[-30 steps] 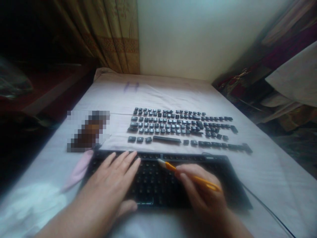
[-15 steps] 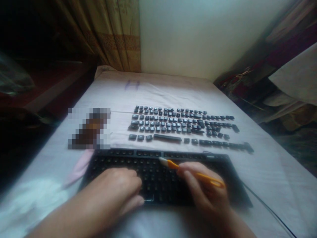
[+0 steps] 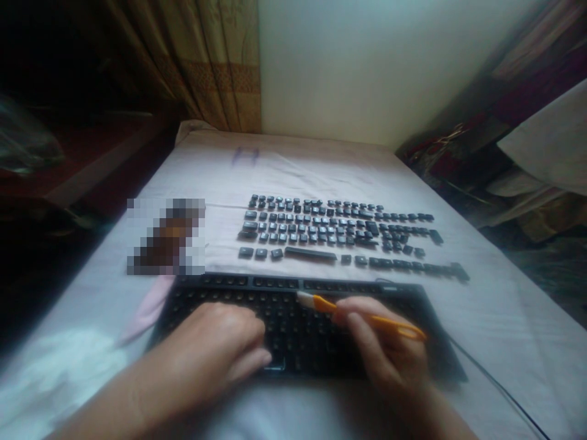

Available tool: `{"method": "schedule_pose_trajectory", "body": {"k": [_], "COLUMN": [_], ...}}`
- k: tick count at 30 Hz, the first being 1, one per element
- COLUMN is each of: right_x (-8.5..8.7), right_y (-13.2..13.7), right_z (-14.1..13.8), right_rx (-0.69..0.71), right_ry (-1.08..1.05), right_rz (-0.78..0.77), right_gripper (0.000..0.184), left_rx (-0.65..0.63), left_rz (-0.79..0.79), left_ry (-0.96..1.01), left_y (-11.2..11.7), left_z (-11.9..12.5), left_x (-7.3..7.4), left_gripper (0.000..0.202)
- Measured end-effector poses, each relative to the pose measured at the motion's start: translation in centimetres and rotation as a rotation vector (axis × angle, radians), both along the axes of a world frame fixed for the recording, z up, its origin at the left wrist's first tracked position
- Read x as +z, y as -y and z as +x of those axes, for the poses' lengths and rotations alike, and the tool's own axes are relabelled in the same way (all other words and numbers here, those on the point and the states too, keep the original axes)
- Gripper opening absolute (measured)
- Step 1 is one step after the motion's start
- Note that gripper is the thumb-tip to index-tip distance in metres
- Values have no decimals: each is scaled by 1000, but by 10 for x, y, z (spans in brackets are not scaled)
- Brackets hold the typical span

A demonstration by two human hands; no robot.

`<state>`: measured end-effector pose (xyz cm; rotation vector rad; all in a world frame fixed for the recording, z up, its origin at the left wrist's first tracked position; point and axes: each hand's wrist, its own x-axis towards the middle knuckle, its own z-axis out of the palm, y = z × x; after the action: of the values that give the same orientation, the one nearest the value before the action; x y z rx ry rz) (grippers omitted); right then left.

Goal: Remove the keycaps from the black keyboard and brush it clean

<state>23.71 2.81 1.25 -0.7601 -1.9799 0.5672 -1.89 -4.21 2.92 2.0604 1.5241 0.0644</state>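
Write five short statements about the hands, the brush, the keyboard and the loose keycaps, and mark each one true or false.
1. The right hand holds an orange-handled brush. True.
2. The left hand is raised clear of the keyboard. False: it rests on the keyboard with its fingers curled.
3. The loose keycaps lie in rows on the sheet beyond the keyboard. True.
4. The brush's pale tip touches the loose keycaps. False: it sits over the keyboard's upper rows, apart from them.
5. The pink cloth lies at the keyboard's right end. False: it lies at its left end.
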Motion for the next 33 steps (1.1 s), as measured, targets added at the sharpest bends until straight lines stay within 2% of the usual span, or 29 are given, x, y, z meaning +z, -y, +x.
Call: {"method": "schedule_pose_trajectory", "body": {"k": [5, 9, 16, 24, 33], "right_x": [-4, -8, -1, -3, 2], "right_y": [-2, -2, -2, -4, -2], "right_z": [-1, 2, 3, 1, 3], "right_rx": [66, 97, 44, 114, 41], "right_ry": [54, 19, 28, 67, 30], "right_rz": [38, 18, 54, 64, 33], "right_gripper": [25, 30, 26, 28, 26], "left_rx": [-10, -20, -32, -21, -29], "left_rz": [12, 23, 34, 47, 49], "left_ry": [-5, -29, -38, -39, -30], "left_y": [-1, 1, 2, 3, 2], "left_z": [0, 4, 7, 8, 6], "left_x": [-2, 0, 1, 1, -1], "left_gripper": [23, 19, 19, 18, 17]}}
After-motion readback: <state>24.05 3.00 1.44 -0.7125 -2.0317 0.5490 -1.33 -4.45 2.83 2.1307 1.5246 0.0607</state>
